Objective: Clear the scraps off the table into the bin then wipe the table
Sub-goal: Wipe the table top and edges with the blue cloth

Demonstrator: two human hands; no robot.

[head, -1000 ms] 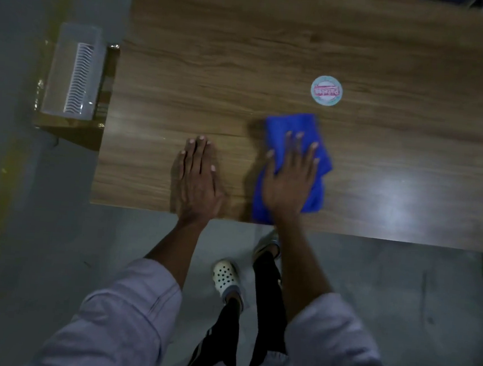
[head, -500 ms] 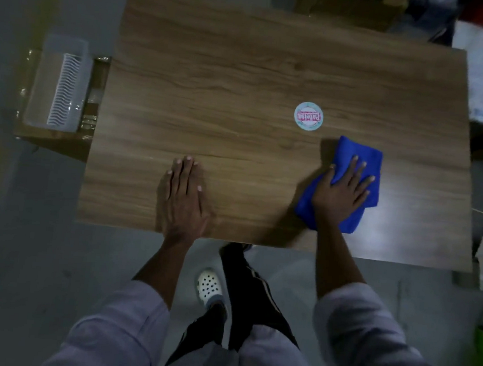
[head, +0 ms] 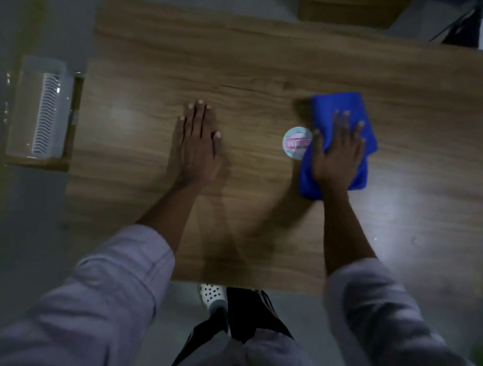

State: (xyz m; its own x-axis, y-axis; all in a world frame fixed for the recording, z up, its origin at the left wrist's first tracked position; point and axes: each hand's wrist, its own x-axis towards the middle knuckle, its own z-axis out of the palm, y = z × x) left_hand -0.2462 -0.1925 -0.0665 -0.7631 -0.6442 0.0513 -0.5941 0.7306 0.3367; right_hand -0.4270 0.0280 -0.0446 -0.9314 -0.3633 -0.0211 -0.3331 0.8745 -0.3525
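The right hand (head: pixel 337 156) lies flat, fingers spread, pressing down on a folded blue cloth (head: pixel 354 116) on the right half of the wooden table (head: pixel 245 54); it grips nothing, only pins the cloth under its palm. The cloth's long axis runs from the near edge toward the far edge, roughly in line with the forearm. The left hand (head: pixel 196 146) rests flat and empty on the bare wood, fingers together, well apart from the cloth. A round sticker (head: pixel 295 143) sits between the hands, its right edge touching or just under the cloth. No scraps show on the wood. The clear plastic bin (head: pixel 41 107) stands just beyond the table's left edge, nearer the left hand. Unwiped surface probably remains leftward and toward the far edge, so the right hand looks best placed to sweep.
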